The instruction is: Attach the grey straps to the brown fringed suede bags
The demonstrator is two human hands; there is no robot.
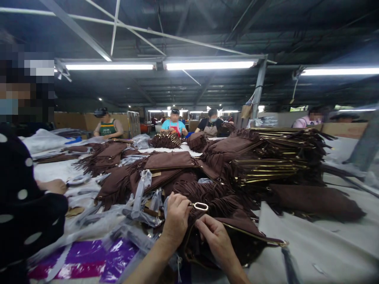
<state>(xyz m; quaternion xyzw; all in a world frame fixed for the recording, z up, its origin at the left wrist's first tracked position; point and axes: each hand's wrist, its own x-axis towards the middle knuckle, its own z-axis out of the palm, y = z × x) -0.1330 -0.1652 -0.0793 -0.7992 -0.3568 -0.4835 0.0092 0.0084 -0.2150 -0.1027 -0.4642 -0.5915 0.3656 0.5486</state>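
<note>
A brown fringed bag [237, 232] with a gold zipper lies on the white table [325, 244] right in front of me. My left hand [176, 219] is closed on the bag's top edge, next to a gold oval ring [200, 206]. My right hand [216, 236] pinches the bag's dark fabric just below the ring, fingers pressed together. Both forearms reach in from the bottom edge.
Heaps of brown fringed bags [166, 169] cover the table's middle, with a tall stack [278, 157] at right. Clear plastic wrappers [139, 197] and purple sheets [85, 260] lie at left. A person in a dotted dark sleeve [26, 205] stands close left; other workers sit at the far end.
</note>
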